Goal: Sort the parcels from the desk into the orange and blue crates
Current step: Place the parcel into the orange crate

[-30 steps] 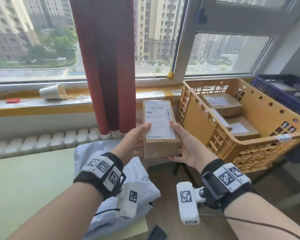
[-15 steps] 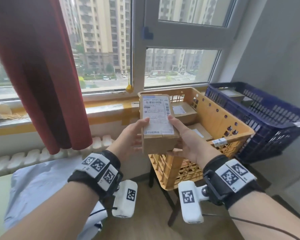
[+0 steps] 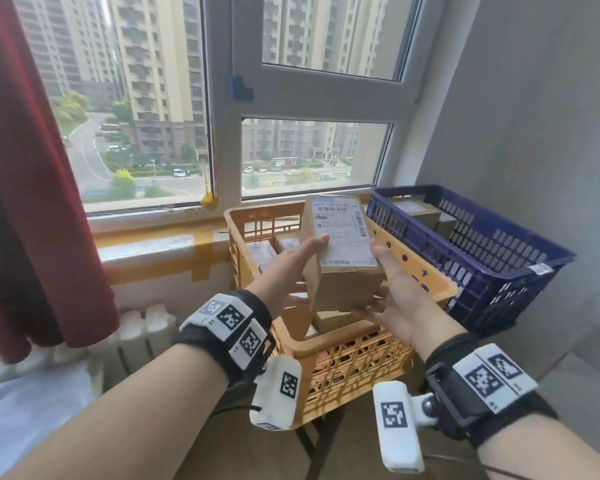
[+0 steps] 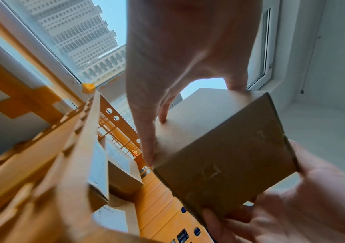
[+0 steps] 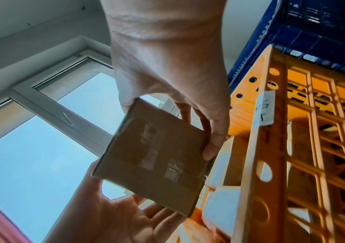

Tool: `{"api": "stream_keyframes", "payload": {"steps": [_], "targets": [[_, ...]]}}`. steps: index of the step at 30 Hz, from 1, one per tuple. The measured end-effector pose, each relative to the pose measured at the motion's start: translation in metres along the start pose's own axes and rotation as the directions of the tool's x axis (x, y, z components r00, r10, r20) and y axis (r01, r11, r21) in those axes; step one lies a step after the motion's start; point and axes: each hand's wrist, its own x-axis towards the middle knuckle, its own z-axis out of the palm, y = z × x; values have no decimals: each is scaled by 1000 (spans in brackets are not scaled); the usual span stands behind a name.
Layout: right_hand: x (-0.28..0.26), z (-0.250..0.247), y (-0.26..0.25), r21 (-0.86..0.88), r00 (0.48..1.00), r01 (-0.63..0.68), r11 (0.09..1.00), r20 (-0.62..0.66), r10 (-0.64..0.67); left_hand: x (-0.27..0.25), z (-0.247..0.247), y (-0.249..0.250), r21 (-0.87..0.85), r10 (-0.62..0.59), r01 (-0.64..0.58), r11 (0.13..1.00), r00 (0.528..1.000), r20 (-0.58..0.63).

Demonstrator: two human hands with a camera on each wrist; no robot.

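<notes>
The cardboard parcel [image 3: 343, 251] sat at the centre of the head view, held up in the air between both hands, label facing up, right over the orange crate [image 3: 347, 358] and just left of the blue crate [image 3: 482, 258]. The left hand [image 3: 288, 268] had its thumb on the label edge and its fingers [image 4: 146, 139] pressed along the side; the right hand [image 3: 395, 289] cupped the other side with fingers [image 5: 210, 144] curled round the lower corner. Both held it lightly, more a pinch than a firm clasp.

To my eye the risk was the sort itself: the parcel hung above the orange crate's boxes [image 3: 267, 251], so a slack grip would likely drop it there whether or not it belonged. If it was meant for the blue one, it could clip the orange rim crossing over, or land crooked on the box already inside [image 3: 416, 209].
</notes>
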Motion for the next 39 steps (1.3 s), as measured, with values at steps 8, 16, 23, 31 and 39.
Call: {"api": "stream_keyframes", "payload": {"steps": [8, 16, 23, 31, 39], "targets": [[67, -27, -27, -42, 998, -47, 998, -45, 45, 86, 19, 10, -65, -104, 104, 992, 995, 14], [154, -37, -31, -178, 976, -216, 960, -30, 214, 163, 15, 10, -98, -300, 301, 949, 954, 20], [223, -49, -13, -313, 902, -397, 863, 44, 430, 219, -4, -16, -29, -218, 225, 974, 896, -387], [256, -52, 26, -427, 786, -482, 766, 176, 592, 226, -31, -49, 34, -215, 278, 960, 810, -546], [274, -14, 42, -697, 852, -217, 683, 206, 481, 229, -36, -61, 246, -193, 372, 895, 820, -538]]}}
